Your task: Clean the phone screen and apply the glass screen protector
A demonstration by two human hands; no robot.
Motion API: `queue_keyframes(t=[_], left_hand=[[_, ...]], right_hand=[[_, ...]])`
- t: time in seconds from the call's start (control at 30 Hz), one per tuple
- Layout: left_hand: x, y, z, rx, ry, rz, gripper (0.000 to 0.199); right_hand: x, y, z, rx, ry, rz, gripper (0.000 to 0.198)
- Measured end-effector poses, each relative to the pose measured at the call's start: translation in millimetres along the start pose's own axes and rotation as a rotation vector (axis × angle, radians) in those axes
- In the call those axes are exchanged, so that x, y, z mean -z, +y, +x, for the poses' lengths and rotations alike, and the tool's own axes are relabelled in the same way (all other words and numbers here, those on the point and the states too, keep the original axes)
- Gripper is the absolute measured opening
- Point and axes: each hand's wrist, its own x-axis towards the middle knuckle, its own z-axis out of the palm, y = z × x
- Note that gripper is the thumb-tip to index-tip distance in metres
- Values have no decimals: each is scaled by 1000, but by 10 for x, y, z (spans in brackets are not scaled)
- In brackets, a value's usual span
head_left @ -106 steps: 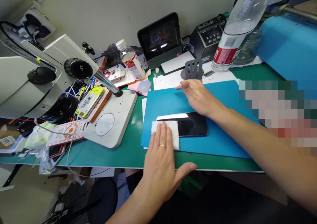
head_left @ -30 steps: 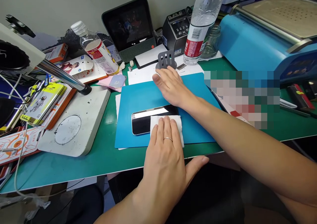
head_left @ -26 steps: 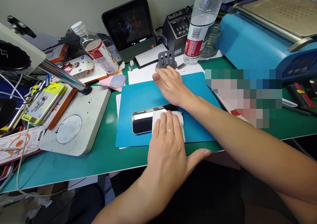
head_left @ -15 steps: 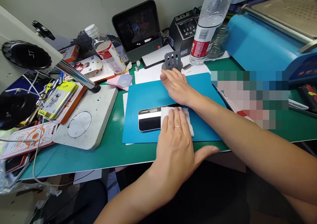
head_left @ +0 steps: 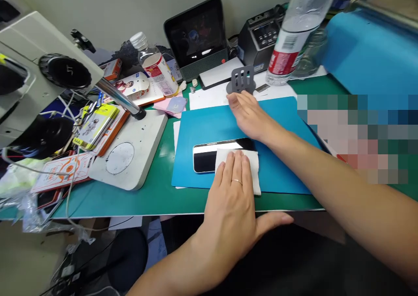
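Note:
A dark-screened smartphone [head_left: 204, 160] lies face up on the blue mat [head_left: 192, 126]. Folded white cloth or tissue [head_left: 256, 174] covers part of its lower right side. My left hand [head_left: 230, 195], a ring on one finger, rests flat on this cloth, fingers straight together and thumb stretched out to the side. Behind the phone, over the mat's far part, is my right hand [head_left: 250, 115]. Its fingers are extended, and I see nothing in it. Beyond its fingertips stands a grey slotted phone stand [head_left: 242, 80].
At left a microscope on a white base [head_left: 148, 156] stands beside stacked boxes [head_left: 96, 124]. Along the back are a small bottle [head_left: 155, 65], a display screen [head_left: 196, 34], a black control box [head_left: 261, 39] and a tall water bottle [head_left: 290, 47]. A blue machine [head_left: 369, 47] fills the right.
My left hand and the cloth have slid toward me across the phone, baring more of its far edge. The right hand keeps about its place. The whole view has shifted.

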Motion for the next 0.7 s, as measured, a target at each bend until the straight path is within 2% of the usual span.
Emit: queue_keyframes(t=[0.1, 0.27, 0.43, 0.53, 0.7], left_hand=[[20, -242, -188, 73, -8, -7, 109], [30, -610, -223, 163, -12, 49, 97], [34, -631, -413, 143, -13, 43, 79], [15, -596, -533, 143, -21, 36, 77], [-64, -614, -456, 74, -23, -23, 77]], right_hand=[[-8, 11, 16, -25, -7, -7, 102], [-19, 22, 19, -41, -8, 4, 99], [-6, 31, 15, -26, 18, 25, 94], [-3, 15, 11, -31, -1, 17, 92], [-3, -15, 1, -11, 0, 16, 94]])
